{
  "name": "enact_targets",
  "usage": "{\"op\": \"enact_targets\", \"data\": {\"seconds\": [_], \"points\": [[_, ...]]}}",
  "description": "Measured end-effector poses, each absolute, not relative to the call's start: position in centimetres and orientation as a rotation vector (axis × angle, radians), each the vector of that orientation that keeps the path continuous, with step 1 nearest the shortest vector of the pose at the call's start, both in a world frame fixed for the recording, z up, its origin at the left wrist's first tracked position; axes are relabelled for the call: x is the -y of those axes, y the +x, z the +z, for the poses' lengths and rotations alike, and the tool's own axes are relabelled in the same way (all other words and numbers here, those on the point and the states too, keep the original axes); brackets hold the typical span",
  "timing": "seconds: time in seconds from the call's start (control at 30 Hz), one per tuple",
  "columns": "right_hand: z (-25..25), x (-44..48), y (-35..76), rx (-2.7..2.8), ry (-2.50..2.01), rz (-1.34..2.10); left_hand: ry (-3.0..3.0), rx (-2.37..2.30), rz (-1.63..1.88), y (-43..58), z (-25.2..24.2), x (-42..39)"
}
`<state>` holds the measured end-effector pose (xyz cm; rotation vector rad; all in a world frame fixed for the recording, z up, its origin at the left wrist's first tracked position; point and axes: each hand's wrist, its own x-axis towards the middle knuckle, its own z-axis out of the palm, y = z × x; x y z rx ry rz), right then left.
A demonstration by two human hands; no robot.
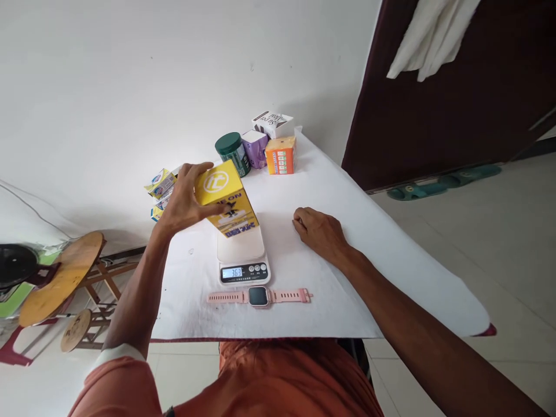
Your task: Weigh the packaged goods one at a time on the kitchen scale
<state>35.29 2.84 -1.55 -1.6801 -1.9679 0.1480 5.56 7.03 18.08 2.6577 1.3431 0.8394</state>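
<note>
My left hand (185, 200) grips a yellow box (232, 202) with blue lettering, thumb across the front and fingers over the far side. The box is over a white kitchen scale (241, 249), hiding the back of its platform; whether they touch, I cannot tell. The scale's display (232, 272) seems to read 363. On the white tabletop to the right of the scale rests my right hand (321, 231), its fingers curled in and nothing visible in them. A smartwatch (258, 296) with a pink strap lies flat in front of the scale.
At the back stand a green-lidded jar (232, 147), a purple box (255, 149), an orange box (281, 156) and a white box (273, 123). Small yellow-and-blue boxes (161, 184) sit behind my left wrist. A wooden stool (76, 330) stands left of the table (417, 295).
</note>
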Motion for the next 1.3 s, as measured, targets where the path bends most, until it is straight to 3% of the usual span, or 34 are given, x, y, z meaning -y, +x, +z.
{"op": "enact_targets", "data": {"seconds": [0.33,0.83,1.3], "points": [[-1.9,-2.9,35.5,1.926,-1.627,0.165,2.555,-1.294,0.704,4.4,16.6,-3.7],[-2.1,-2.9,35.9,1.95,-1.609,0.209,2.031,-1.318,1.002,3.6,10.4,-1.5],[-2.7,-3.0,36.1,1.95,-1.54,0.198,1.681,-2.102,1.463,-8.9,8.4,2.0]]}}
